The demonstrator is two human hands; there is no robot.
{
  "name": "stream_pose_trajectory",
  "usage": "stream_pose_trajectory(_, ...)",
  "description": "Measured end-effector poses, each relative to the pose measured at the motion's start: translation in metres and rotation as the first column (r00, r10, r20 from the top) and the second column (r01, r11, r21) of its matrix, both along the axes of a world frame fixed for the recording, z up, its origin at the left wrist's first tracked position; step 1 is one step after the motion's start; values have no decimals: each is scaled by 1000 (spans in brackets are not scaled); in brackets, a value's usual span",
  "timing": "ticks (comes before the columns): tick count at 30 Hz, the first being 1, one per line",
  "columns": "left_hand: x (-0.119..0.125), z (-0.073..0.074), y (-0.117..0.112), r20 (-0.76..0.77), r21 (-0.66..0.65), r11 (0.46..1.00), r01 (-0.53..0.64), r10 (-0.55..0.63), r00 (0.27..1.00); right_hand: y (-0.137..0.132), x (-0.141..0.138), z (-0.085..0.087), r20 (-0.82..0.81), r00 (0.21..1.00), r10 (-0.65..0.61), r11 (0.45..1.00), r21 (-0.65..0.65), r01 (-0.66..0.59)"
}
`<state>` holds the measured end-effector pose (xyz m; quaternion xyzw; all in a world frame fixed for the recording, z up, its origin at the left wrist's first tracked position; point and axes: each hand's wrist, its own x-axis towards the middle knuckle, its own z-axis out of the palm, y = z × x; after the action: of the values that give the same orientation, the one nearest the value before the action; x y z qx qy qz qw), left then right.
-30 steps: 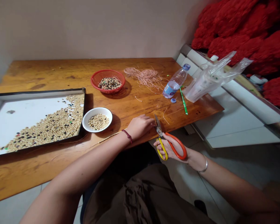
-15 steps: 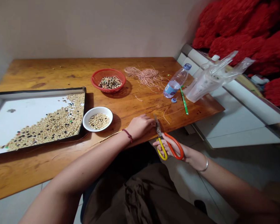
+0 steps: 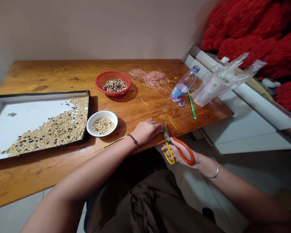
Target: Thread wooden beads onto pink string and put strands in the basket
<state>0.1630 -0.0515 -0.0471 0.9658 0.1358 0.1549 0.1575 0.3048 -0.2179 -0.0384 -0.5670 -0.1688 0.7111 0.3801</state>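
Observation:
My left hand rests at the table's front edge, its fingers closed in a pinch with the tips partly hidden. A string of pale beads runs under my left wrist towards those fingers, its bare thread trailing left. My right hand, just off the edge, grips scissors with one red and one yellow handle. The blades are parted and sit right beside my left fingertips. A thin loose thread lies on the wood just beyond the blades.
Left of my hands stand a white bowl of beads and a large tray with scattered beads. Further back are a red basket, tangled pink string, a water bottle, its cap, a green pen and a plastic bag.
My right hand and the scissors have shifted slightly right, and the handles look a little wider apart. My left hand has stayed almost in place.

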Motion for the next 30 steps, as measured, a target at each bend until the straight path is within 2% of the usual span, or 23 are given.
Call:
stream_pose_trajectory(14,-1,2,-1,6,32,999,17,-17,1000,3,-6,7,-15,999,-40,999,13,41)
stream_pose_trajectory(18,-1,2,-1,-4,35,999,17,-17,1000,3,-5,1,-37,998,-42,999,16,43)
stream_pose_trajectory(24,-1,1,0,-5,55,998,23,-23,1000,3,0,-12,-97,995,22,1000,-4,-22)
stream_pose_trajectory(30,0,3,0,-4,52,999,16,-16,1000,3,-2,-4,-94,995,-37,999,-27,34)
